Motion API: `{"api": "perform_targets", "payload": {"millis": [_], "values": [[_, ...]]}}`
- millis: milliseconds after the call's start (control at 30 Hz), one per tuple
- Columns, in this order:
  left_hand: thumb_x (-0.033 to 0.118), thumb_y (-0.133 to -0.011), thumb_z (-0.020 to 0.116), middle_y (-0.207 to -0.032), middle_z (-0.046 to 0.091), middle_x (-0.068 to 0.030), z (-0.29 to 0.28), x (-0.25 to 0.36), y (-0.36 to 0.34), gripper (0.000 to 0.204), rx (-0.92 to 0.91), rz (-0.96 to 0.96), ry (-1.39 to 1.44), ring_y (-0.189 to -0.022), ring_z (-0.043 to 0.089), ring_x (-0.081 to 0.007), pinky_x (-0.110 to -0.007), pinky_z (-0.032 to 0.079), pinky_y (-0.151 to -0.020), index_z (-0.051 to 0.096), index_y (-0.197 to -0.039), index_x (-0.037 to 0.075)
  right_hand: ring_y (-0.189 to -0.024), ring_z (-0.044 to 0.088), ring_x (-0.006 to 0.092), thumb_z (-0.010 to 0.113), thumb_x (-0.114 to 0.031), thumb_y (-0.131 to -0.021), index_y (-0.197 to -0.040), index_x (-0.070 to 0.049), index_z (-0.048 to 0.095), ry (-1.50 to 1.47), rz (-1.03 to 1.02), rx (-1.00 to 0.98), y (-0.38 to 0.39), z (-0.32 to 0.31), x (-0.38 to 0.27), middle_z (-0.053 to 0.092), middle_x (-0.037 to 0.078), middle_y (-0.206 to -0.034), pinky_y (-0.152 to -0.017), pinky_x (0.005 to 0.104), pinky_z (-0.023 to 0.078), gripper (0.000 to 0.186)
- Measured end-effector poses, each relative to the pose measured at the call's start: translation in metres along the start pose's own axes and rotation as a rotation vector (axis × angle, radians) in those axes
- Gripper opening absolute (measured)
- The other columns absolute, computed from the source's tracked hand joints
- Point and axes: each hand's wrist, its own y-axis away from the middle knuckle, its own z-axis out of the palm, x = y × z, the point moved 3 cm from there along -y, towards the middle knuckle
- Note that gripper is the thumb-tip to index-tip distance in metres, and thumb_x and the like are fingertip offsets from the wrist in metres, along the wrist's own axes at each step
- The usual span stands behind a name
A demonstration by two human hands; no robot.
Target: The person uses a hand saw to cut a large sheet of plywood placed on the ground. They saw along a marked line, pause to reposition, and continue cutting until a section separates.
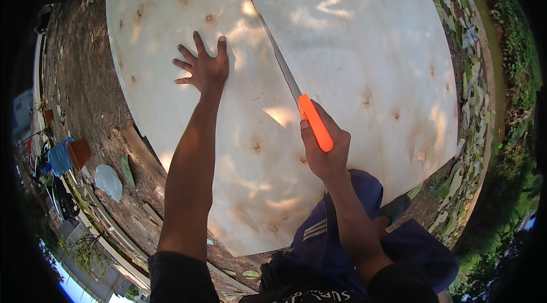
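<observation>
A large pale plywood sheet (pixel 336 69) with brown knots fills the middle of the view. My left hand (pixel 206 69) lies flat on it with fingers spread, left of a dark cut line that runs up to the far edge. In my right hand (pixel 330 146) is a handsaw (pixel 314 123), my fingers wrapped round its orange handle. The saw's narrow grey blade points away from me along the cut. How deep the blade sits in the wood is hard to see. My bent knee in blue trousers (pixel 364 192) is at the sheet's near edge.
Wooden strips (pixel 142 152) show beside the sheet's left edge. On the dirt to the left are a brown pot (pixel 78 153), a blue container (pixel 58 159) and a whitish flat piece (pixel 108 182). Dry leaves (pixel 468 92) and green plants line the right side.
</observation>
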Motion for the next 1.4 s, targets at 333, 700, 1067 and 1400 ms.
{"api": "perform_targets", "payload": {"millis": [333, 700, 1067, 1400], "values": [[0.084, -0.092, 0.042, -0.176, 0.007, -0.0223, 0.008, -0.003, 0.011, 0.096, -0.015, 0.008, -0.008, -0.159, -0.003, -0.0553, -0.084, -0.001, -0.114, 0.023, -0.169, 0.030, -0.070, 0.049, 0.0069, 0.065, -0.011, -0.102, -0.132, 0.000, 0.070, -0.063, 0.062, -0.041, -0.103, 0.042, 0.001, 0.063, -0.001, -0.082, -0.067, 0.0254, 0.047, 0.032], [0.085, -0.092, 0.041, -0.176, 0.006, -0.0221, 0.005, 0.020, 0.003, 0.095, 0.008, 0.036, 0.005, -0.159, -0.002, -0.0550, -0.085, 0.000, -0.114, 0.023, -0.169, 0.031, -0.072, 0.049, 0.0047, 0.066, -0.011, -0.103, -0.134, 0.000, 0.069, -0.046, 0.049, -0.088, -0.120, 0.032, -0.009, 0.061, -0.003, -0.080, -0.067, 0.0233, 0.045, 0.034], [0.085, -0.092, 0.040, -0.175, 0.007, -0.0222, 0.005, 0.009, 0.002, 0.096, 0.021, 0.038, 0.013, -0.158, -0.002, -0.0563, -0.085, 0.000, -0.113, 0.024, -0.169, 0.029, -0.060, 0.049, 0.0099, 0.065, -0.010, -0.100, -0.131, -0.004, 0.069, -0.004, 0.054, 0.022, -0.059, 0.027, -0.015, 0.059, 0.002, -0.069, -0.061, 0.0288, 0.048, 0.032], [0.084, -0.092, 0.042, -0.175, 0.007, -0.0229, 0.001, -0.005, -0.001, 0.096, 0.033, 0.010, -0.010, -0.158, -0.002, -0.0568, -0.085, -0.002, -0.114, 0.024, -0.169, 0.030, -0.074, 0.059, 0.0062, 0.068, -0.011, -0.102, -0.135, 0.003, 0.067, -0.019, -0.029, 0.030, 0.040, -0.013, 0.001, 0.070, 0.004, -0.087, -0.070, 0.0260, 0.053, 0.035]]}}
